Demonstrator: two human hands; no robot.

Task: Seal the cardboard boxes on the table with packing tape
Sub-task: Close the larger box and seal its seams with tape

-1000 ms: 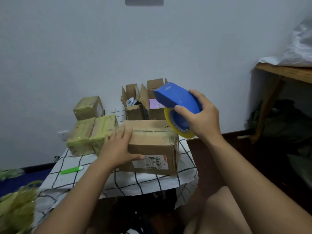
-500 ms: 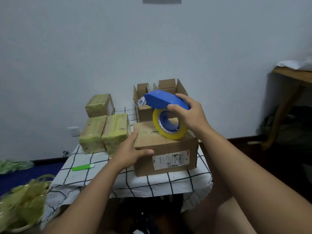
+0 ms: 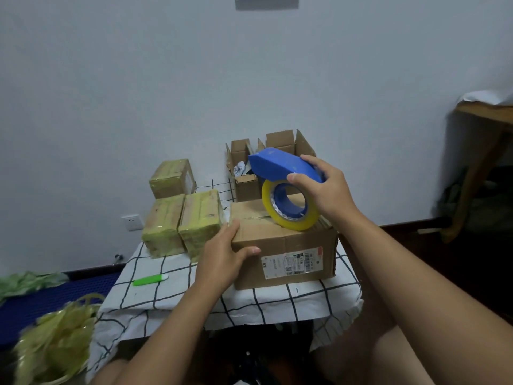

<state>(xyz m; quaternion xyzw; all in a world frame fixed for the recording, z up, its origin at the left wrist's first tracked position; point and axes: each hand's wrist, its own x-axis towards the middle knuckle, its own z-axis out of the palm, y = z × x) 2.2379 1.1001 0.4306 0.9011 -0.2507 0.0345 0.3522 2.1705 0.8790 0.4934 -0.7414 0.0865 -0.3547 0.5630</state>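
A brown cardboard box [image 3: 288, 243] with a shipping label on its front lies on the checked tablecloth [image 3: 172, 295]. My left hand [image 3: 224, 257] grips its near left corner, thumb on the front face. My right hand [image 3: 324, 187] holds a blue tape dispenser [image 3: 280, 165] with a yellowish roll of packing tape [image 3: 288, 207]; the roll rests on the box's top at the right. Three boxes wrapped in yellow tape [image 3: 183, 218] sit at the table's left. Two open cardboard boxes [image 3: 249, 168] stand at the back.
A green cutter [image 3: 150, 280] lies on the cloth near the left front. A heap of crumpled yellow tape [image 3: 55, 345] sits on the floor at lower left. A wooden table [image 3: 485, 120] stands at the right. The wall is close behind.
My right hand has brought the tape dispenser down from above the box's right end onto its top. My left hand has stayed on the box's left corner.
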